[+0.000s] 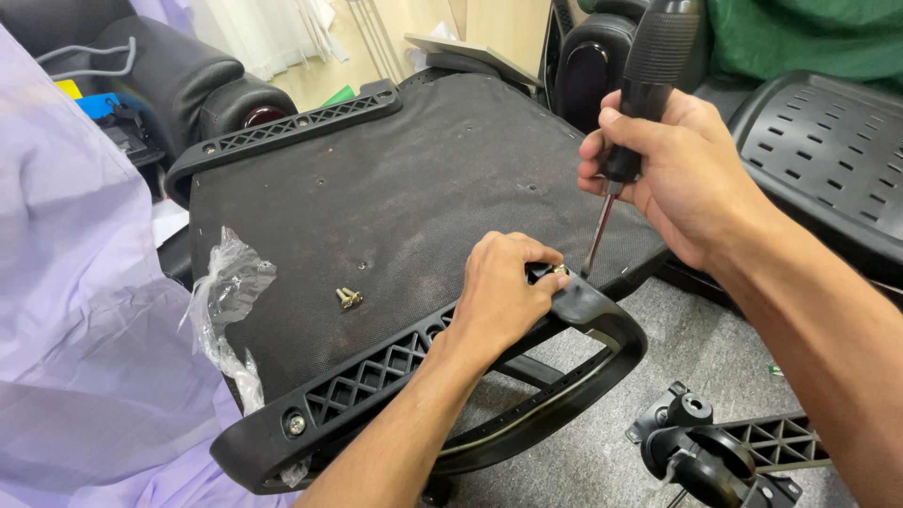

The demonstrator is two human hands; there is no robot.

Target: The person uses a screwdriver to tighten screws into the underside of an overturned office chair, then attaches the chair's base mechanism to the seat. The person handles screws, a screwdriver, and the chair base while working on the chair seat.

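Right hand (682, 174), fingers clamped on one black-handled screwdriver (632, 122), tip at a brass screw (561, 269) on the armrest bracket (564, 325). Left hand (503, 287), fingers pinched together beside that screw. Two loose screws (348, 298) on the upturned seat base (395, 198). Handle top cut off.

The seat underside (395, 188) is rough, matt black cloth; its armrest bracket (376, 372) matt moulded plastic; the screws (349, 298) shiny metal; the screwdriver (649, 66) handle ribbed rubbery black.
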